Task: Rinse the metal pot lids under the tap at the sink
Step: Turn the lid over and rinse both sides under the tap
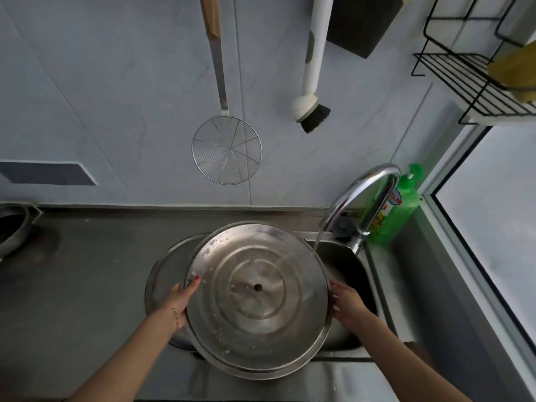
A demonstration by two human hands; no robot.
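Note:
A large round metal pot lid [258,300] is held over the sink [352,265], underside up, with soap suds along its rim. My left hand [181,298] grips its left edge and my right hand [346,304] grips its right edge. The curved chrome tap [362,198] runs a thin stream of water onto the lid's upper right rim. A second metal lid [165,285] lies flat on the counter, partly hidden under the held one.
A green dish-soap bottle [397,210] stands behind the tap. A wire skimmer [226,149] and a white dish brush [311,91] hang on the wall. A black wire rack [475,76] is at top right. A metal pot [11,227] sits at the far left.

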